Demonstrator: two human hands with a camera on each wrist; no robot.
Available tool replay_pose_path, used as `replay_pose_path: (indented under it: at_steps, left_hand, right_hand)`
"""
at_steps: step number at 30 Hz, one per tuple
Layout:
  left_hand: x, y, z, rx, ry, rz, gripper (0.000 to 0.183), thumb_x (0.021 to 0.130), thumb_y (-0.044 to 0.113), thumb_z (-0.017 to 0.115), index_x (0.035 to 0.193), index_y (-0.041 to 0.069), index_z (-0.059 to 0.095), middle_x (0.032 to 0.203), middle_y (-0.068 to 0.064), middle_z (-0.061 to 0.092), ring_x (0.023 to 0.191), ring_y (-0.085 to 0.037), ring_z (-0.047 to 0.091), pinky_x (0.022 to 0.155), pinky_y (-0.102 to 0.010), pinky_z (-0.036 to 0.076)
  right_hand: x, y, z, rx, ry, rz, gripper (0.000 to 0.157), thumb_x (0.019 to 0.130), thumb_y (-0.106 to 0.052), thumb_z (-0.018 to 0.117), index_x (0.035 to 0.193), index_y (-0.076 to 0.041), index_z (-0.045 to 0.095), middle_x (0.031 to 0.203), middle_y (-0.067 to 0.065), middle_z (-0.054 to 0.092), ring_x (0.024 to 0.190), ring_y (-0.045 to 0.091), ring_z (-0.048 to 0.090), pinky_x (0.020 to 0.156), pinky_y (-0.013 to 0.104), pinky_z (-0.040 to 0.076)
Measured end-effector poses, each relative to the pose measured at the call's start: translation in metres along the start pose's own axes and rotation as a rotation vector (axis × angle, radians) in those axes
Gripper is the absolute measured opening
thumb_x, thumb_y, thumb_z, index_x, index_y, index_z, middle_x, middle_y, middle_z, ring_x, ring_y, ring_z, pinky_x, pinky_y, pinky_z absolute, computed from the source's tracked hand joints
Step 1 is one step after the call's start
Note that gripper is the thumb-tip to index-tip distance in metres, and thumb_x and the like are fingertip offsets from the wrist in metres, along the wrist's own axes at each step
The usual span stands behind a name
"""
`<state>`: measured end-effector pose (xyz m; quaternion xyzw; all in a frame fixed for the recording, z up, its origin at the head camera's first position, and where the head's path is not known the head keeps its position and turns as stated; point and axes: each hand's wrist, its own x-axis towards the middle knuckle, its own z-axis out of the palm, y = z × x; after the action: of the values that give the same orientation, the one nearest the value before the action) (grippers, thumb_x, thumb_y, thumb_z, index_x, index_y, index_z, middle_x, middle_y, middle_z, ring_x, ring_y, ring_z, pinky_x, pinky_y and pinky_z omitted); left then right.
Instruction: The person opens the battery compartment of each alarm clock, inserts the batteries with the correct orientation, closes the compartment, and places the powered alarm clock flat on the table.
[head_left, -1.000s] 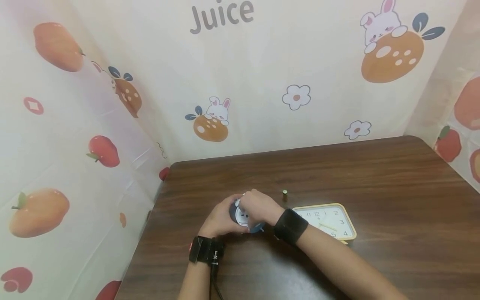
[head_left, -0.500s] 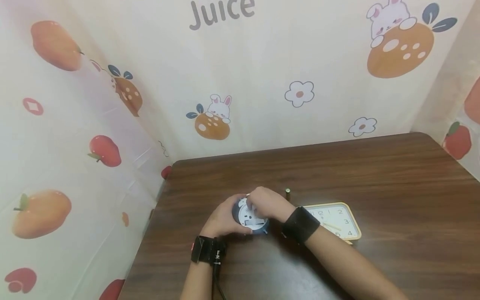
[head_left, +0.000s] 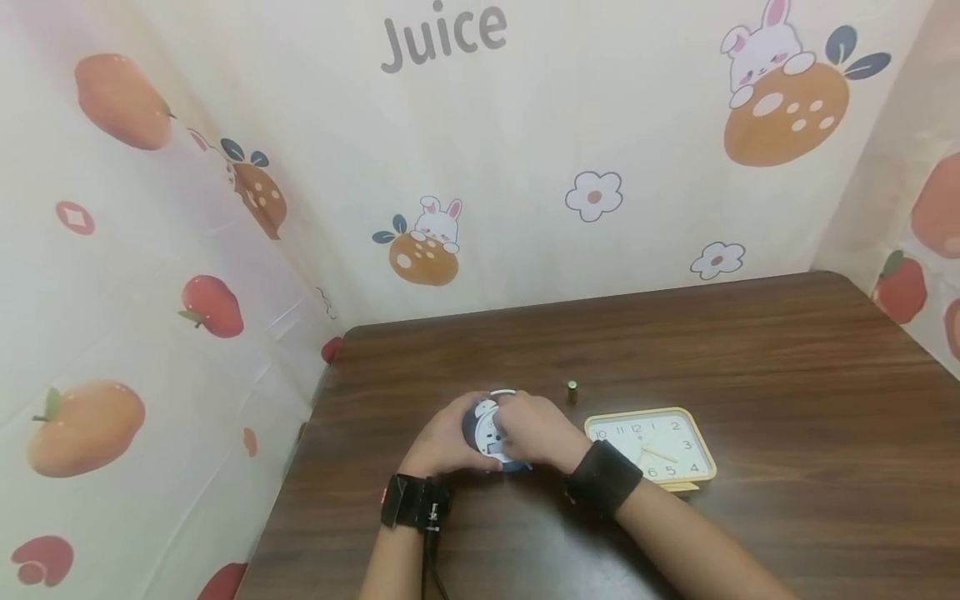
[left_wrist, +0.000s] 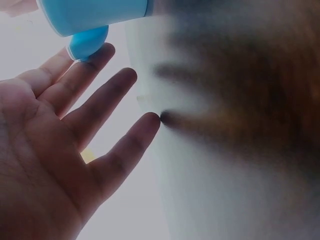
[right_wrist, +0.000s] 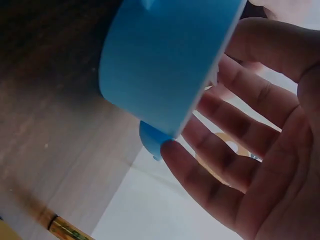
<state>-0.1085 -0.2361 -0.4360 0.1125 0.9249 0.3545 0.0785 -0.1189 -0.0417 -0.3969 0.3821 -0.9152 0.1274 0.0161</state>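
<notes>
A round blue twin-bell alarm clock [head_left: 489, 433] lies with its white back turned up in the head view. My left hand [head_left: 442, 442] grips its left side, thumb along the near edge and fingers at the far side. In the left wrist view several of that hand's fingers [left_wrist: 107, 110] are spread, a blue bell [left_wrist: 89, 42] by one fingertip. My right hand [head_left: 536, 429] is over the clock's back, thumb and forefinger meeting at the rim in the right wrist view; I cannot tell whether they pinch something. Its other fingers [right_wrist: 215, 150] extend beside the blue case [right_wrist: 155, 65].
A small battery [head_left: 572, 392] is on the brown wooden table [head_left: 450, 358], beyond my right hand. Right of that hand lies a rectangular clock [head_left: 648, 446] with a yellow frame, face up. A fruit-and-rabbit print curtain [head_left: 510, 250] hangs behind the table and at both sides.
The right hand has shifted over the alarm clock's back and now covers more of its right part. The left hand keeps its grip. The head view has tilted slightly.
</notes>
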Motion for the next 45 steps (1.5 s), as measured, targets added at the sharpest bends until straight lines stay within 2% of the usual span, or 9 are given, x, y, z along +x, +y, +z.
replay_pose_path:
  at_steps: [9, 17, 22, 31, 38, 45]
  left_hand:
    - [0.0, 0.001, 0.0, -0.006, -0.004, 0.008, 0.103, 0.048, 0.054, 0.091, 0.138, 0.035, 0.044, 0.129, 0.013, 0.055, 0.111, -0.012, 0.053, 0.095, -0.04, 0.046]
    - [-0.002, 0.003, -0.001, -0.009, 0.002, 0.016, 0.105, 0.048, 0.056, 0.09, 0.139, 0.03, 0.044, 0.129, 0.011, 0.055, 0.11, -0.012, 0.053, 0.094, -0.04, 0.046]
    - [-0.001, 0.003, -0.001, -0.017, 0.002, 0.008, 0.104, 0.047, 0.056, 0.091, 0.137, 0.031, 0.045, 0.127, 0.013, 0.056, 0.108, -0.01, 0.053, 0.094, -0.038, 0.046]
    - [0.0, -0.001, 0.001, -0.013, -0.001, 0.026, 0.103, 0.047, 0.056, 0.091, 0.137, 0.032, 0.045, 0.128, 0.013, 0.056, 0.11, -0.011, 0.054, 0.095, -0.039, 0.046]
    - [-0.001, 0.0, 0.002, -0.029, -0.002, 0.024, 0.102, 0.048, 0.057, 0.09, 0.137, 0.035, 0.045, 0.126, 0.016, 0.055, 0.109, -0.01, 0.054, 0.093, -0.038, 0.046]
    - [-0.002, 0.001, 0.001, -0.019, -0.001, 0.004, 0.102, 0.048, 0.059, 0.089, 0.137, 0.035, 0.044, 0.127, 0.015, 0.055, 0.109, -0.011, 0.053, 0.093, -0.039, 0.048]
  right_hand:
    - [-0.004, 0.002, 0.011, -0.057, 0.072, -0.014, 0.01, 0.077, -0.024, 0.075, 0.076, -0.016, 0.069, 0.081, 0.0, 0.061, 0.07, 0.015, 0.051, 0.059, 0.029, 0.044]
    - [-0.008, -0.001, 0.009, -0.053, 0.065, 0.007, 0.01, 0.079, -0.026, 0.075, 0.078, -0.017, 0.07, 0.081, 0.0, 0.062, 0.073, 0.016, 0.051, 0.063, 0.033, 0.039]
    - [-0.01, -0.002, 0.011, -0.031, 0.084, -0.005, 0.009, 0.08, -0.027, 0.074, 0.077, -0.021, 0.068, 0.081, -0.002, 0.063, 0.074, 0.015, 0.053, 0.064, 0.033, 0.037]
    - [-0.01, -0.003, 0.015, -0.021, 0.091, 0.006, 0.01, 0.079, -0.027, 0.075, 0.075, -0.021, 0.068, 0.078, -0.004, 0.067, 0.078, 0.017, 0.057, 0.079, 0.047, 0.042]
    - [-0.01, -0.003, 0.015, -0.051, 0.117, 0.016, 0.01, 0.079, -0.025, 0.073, 0.073, -0.018, 0.069, 0.078, -0.003, 0.064, 0.075, 0.016, 0.056, 0.074, 0.043, 0.041]
    - [-0.012, -0.001, 0.005, 0.032, 0.169, 0.049, 0.008, 0.081, -0.027, 0.07, 0.079, -0.019, 0.068, 0.083, -0.004, 0.066, 0.071, 0.013, 0.051, 0.063, 0.031, 0.041]
